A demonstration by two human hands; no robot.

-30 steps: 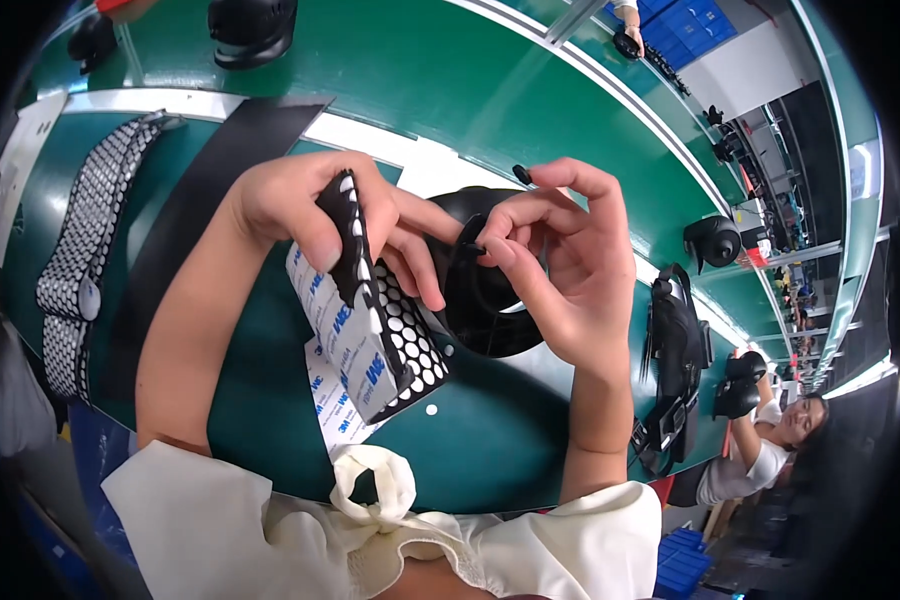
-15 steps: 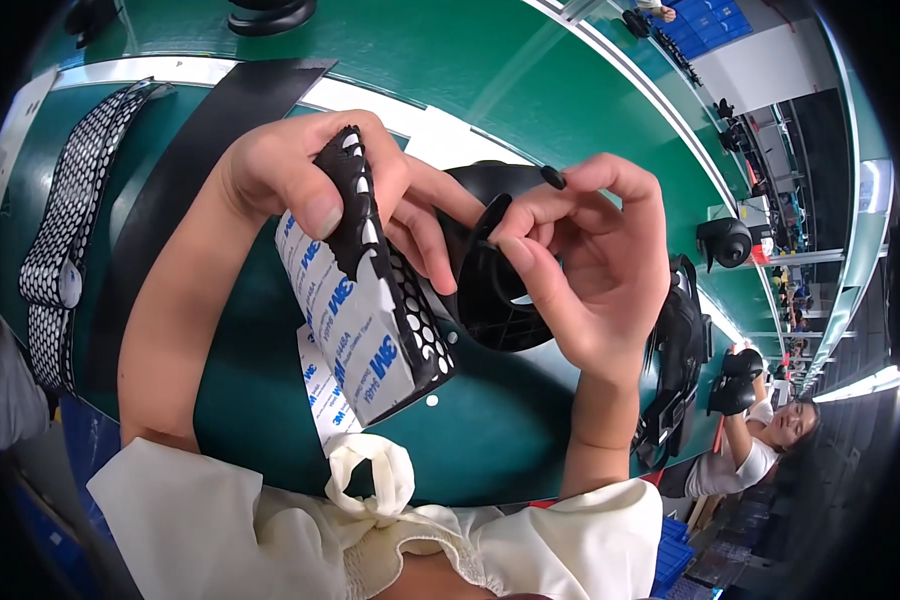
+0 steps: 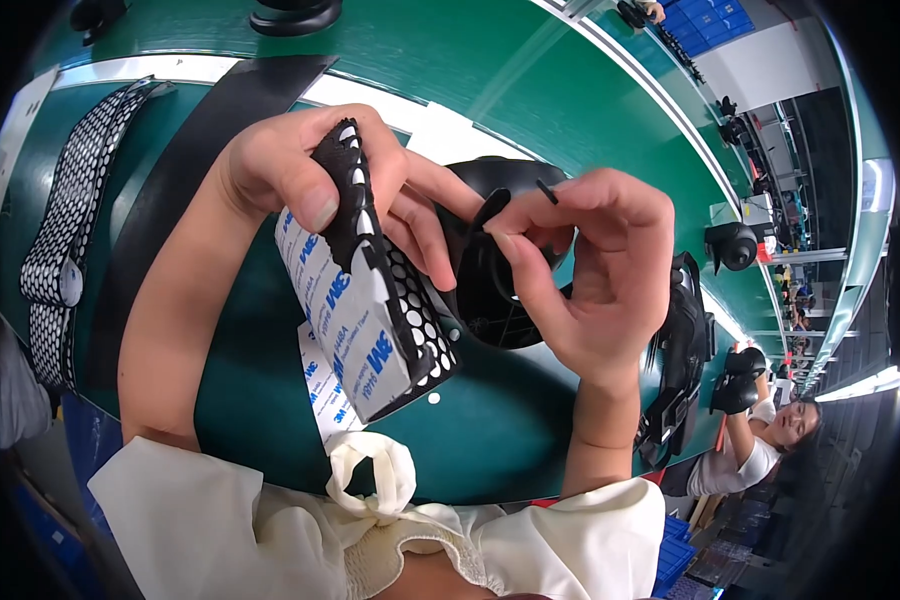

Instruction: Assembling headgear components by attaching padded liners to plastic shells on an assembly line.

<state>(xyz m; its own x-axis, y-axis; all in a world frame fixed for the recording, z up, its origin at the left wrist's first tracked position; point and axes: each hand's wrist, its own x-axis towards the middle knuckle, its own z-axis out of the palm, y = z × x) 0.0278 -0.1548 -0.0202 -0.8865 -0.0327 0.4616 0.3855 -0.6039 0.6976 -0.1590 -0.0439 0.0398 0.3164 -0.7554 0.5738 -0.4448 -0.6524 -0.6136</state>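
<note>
My left hand (image 3: 360, 165) is closed around a folded sheet of adhesive pads (image 3: 355, 320). White-and-blue printed backing covers one face, and black edging with white dots runs along the other. My right hand (image 3: 605, 270) pinches a small black oval pad (image 3: 490, 208) between thumb and finger, close to the left fingertips. A second thin black piece (image 3: 547, 191) sits at a raised right fingertip. Behind both hands, on the green bench, lies a black rounded plastic shell (image 3: 495, 320), partly hidden by them.
A curled black strip with white dots (image 3: 85, 190) lies at the left, beside a flat black sheet (image 3: 185, 180). Dark strapped gear (image 3: 675, 360) rests to the right. Black rounded parts stand on the far green surface (image 3: 450, 60). A co-worker (image 3: 760, 440) holds black parts farther right.
My right hand has shifted slightly right, and the thin piece at its fingertip has turned edge-on. The oval pad remains in the pinch. My left hand has barely moved.
</note>
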